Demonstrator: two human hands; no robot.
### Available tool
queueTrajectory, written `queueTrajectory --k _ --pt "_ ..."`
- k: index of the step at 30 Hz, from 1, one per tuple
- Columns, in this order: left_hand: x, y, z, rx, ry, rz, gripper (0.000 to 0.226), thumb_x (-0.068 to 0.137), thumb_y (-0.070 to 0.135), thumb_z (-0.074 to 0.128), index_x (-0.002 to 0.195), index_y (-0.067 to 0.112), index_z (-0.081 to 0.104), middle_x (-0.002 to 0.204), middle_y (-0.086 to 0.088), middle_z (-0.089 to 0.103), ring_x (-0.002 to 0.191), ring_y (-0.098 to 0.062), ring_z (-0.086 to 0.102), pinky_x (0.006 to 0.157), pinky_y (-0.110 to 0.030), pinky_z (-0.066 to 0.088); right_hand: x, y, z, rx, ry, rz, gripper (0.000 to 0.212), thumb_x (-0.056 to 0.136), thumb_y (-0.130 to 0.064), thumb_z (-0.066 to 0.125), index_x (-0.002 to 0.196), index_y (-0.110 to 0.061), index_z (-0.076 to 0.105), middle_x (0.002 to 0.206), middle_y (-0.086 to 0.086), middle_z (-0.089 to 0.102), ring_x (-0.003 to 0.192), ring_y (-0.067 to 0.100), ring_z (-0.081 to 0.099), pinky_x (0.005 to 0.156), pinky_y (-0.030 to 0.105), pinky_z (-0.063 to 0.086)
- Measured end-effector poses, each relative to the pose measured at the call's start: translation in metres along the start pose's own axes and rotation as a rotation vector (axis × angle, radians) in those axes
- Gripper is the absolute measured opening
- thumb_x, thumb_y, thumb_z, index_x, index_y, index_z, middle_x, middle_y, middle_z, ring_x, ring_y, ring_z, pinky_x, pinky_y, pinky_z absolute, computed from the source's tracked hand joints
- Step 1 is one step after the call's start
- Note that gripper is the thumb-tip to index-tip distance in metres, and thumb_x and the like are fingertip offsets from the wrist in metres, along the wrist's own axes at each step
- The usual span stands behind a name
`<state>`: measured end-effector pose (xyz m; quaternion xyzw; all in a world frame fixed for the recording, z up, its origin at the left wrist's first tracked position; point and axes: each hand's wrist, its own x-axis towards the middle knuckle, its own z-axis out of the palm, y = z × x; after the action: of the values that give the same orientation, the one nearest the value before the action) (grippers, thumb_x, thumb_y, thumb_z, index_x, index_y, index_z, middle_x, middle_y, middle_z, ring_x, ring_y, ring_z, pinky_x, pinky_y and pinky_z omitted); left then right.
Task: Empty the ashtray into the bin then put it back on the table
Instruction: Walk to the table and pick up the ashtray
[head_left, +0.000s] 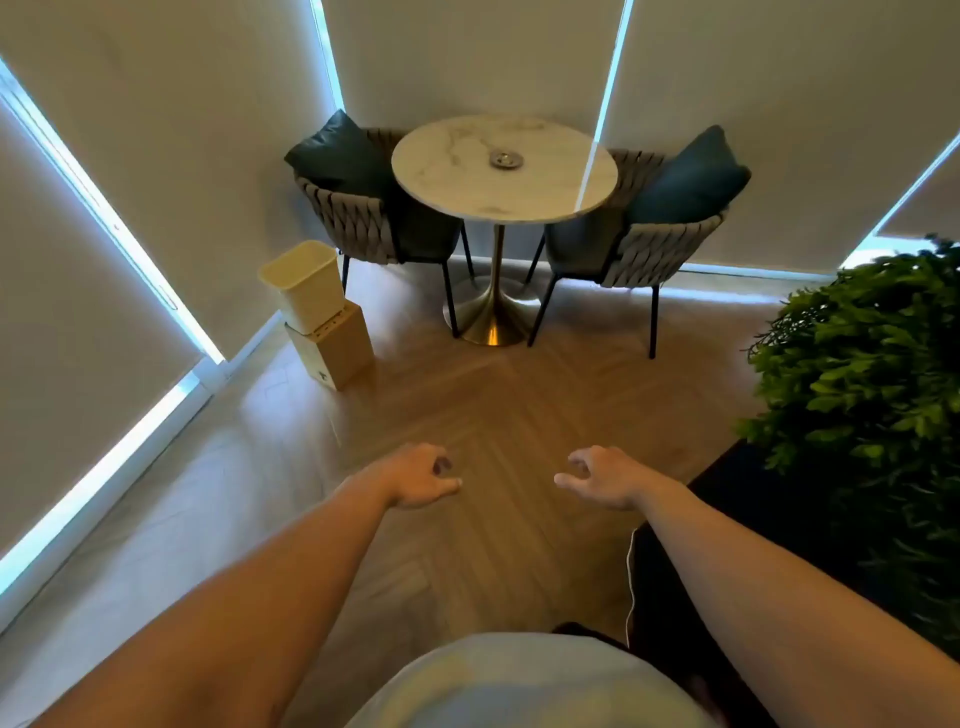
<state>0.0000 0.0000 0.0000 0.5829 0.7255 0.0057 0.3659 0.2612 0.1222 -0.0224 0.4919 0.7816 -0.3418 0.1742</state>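
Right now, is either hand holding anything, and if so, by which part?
Nothing is held. The left hand and right hand are both empty, fingers loosely curled above the floor. The ashtray sits untouched on the round table.

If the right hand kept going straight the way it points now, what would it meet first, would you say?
Probably the round table's gold pedestal base, with open wood floor before it; the right hand is empty, and depth is unclear.

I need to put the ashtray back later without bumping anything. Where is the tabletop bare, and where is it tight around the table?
The round marble table is bare all around the ashtray, which sits alone near its middle. Its near edge is open for a hand. It is tight at the sides: a chair on the left, another chair on the right, and the bin beside the left chair.
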Motion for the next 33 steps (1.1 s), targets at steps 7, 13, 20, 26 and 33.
queueTrajectory --k 7,13,20,26,33 --pt "0.014 -0.011 0.019 0.005 -0.083 -0.006 0.053 0.095 0.046 0.054 0.137 0.014 0.051 0.134 -0.007 0.057 0.120 -0.024 0.055 0.102 -0.034 0.044 0.016 -0.006 0.031 0.046 -0.076 0.048 0.075 0.094 -0.059 0.052 0.151 -0.013 0.036 0.155 0.009 0.040 0.141 0.028 0.039 0.112 0.045 0.038" --pt "0.041 -0.023 0.021 -0.011 -0.115 -0.028 0.054 0.093 0.047 0.054 0.137 0.016 0.051 0.133 -0.005 0.058 0.119 -0.022 0.056 0.103 -0.039 0.045 0.044 -0.003 0.032 0.044 -0.123 0.033 0.074 0.095 -0.057 0.051 0.151 -0.012 0.035 0.156 0.009 0.040 0.141 0.027 0.040 0.111 0.041 0.039" --pt "0.104 -0.017 -0.010 -0.003 -0.154 -0.073 0.054 0.093 0.047 0.053 0.137 0.015 0.051 0.134 -0.006 0.057 0.118 -0.023 0.056 0.102 -0.042 0.046 0.102 0.010 -0.007 0.068 -0.147 0.025 0.072 0.096 -0.054 0.051 0.152 -0.012 0.035 0.156 0.009 0.040 0.141 0.026 0.041 0.111 0.039 0.038" --pt "0.168 0.005 -0.037 -0.037 -0.184 -0.113 0.055 0.093 0.045 0.055 0.139 0.016 0.049 0.136 -0.005 0.055 0.119 -0.022 0.056 0.103 -0.040 0.045 0.154 0.033 -0.055 0.087 -0.162 0.029 0.073 0.094 -0.058 0.051 0.151 -0.013 0.037 0.154 0.009 0.042 0.139 0.026 0.043 0.110 0.040 0.040" --pt "0.238 0.043 -0.059 -0.087 -0.167 -0.151 0.049 0.094 0.037 0.057 0.137 0.014 0.050 0.134 -0.006 0.056 0.118 -0.023 0.056 0.103 -0.040 0.046 0.204 0.059 -0.111 0.139 -0.176 0.022 0.071 0.093 -0.057 0.052 0.149 -0.016 0.039 0.152 0.008 0.045 0.138 0.025 0.044 0.110 0.041 0.040"
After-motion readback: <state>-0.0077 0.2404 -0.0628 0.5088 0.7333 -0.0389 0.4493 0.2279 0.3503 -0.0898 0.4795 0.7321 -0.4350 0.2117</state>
